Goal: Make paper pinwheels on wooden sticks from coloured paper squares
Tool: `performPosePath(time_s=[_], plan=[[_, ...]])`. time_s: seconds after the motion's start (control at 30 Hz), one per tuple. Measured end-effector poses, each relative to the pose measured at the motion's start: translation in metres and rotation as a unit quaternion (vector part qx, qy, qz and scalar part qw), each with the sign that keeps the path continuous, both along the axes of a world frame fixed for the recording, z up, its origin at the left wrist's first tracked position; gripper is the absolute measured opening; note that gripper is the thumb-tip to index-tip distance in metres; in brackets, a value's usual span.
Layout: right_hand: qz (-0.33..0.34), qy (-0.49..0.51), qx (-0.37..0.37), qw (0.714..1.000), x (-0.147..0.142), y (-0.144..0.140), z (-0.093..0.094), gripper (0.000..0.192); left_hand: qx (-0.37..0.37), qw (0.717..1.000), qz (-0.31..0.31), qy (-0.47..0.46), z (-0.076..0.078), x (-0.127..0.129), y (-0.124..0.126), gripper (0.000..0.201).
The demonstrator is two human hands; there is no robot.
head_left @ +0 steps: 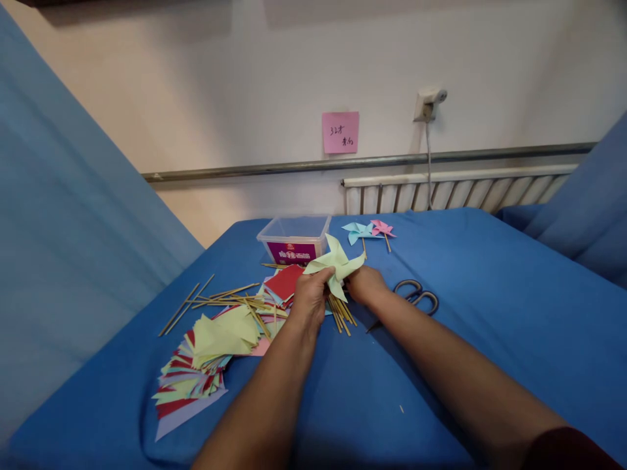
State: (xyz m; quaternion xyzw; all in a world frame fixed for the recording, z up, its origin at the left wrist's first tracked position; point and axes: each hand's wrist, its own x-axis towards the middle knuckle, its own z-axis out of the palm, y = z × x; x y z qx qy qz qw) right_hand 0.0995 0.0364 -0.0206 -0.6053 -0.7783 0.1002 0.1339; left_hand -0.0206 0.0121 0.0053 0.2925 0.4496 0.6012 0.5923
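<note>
A pale green paper pinwheel [337,266] is held up over the middle of the table. My left hand [312,292] grips it from the left, the thumb pressed near its centre. My right hand [365,285] is closed behind its right side; the pinwheel hides those fingertips, so what they hold cannot be made out. Below the hands lies a bundle of thin wooden sticks [343,316]. To the right of my right hand rest dark-handled scissors [416,295], partly covered by my forearm. Red paper sheets [284,285] lie just left of my left hand.
A clear plastic box [294,228] with a purple label stands behind the papers. Blue [359,231] and pink [383,228] finished pinwheels lie at the back. On the left are fanned coloured papers [191,382] and loose sticks [183,307]. Blue cloth [362,405] covers the table.
</note>
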Motion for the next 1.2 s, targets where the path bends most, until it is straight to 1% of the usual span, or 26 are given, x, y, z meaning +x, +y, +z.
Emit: performPosePath(time_s=[0.2,0.37,0.53,0.9,1.07,1.2], plan=[[0.006,0.002,0.006,1.0,0.002,-0.003,-0.001,0.031,-0.004,1.0,0.013,-0.007,-0.001,-0.001,0.002,0.027],[0.001,0.007,0.014,1.0,0.007,-0.005,0.0,0.03,0.001,1.0,0.008,-0.003,0.0,-0.001,0.001,0.025],[0.0,0.019,0.012,1.0,0.012,-0.006,0.0,0.024,-0.005,1.0,0.009,-0.002,0.001,-0.001,0.001,0.024],[-0.013,0.057,0.005,0.998,0.017,-0.004,-0.004,0.024,0.001,1.0,0.012,-0.004,0.0,-0.002,0.002,0.026],[-0.02,0.094,0.011,0.995,0.018,-0.001,-0.009,0.022,0.0,1.0,0.011,-0.011,0.002,-0.001,0.002,0.027],[-0.032,0.154,0.018,0.987,0.018,0.004,-0.015,0.02,-0.004,1.0,0.013,-0.009,0.003,-0.001,0.002,0.026]])
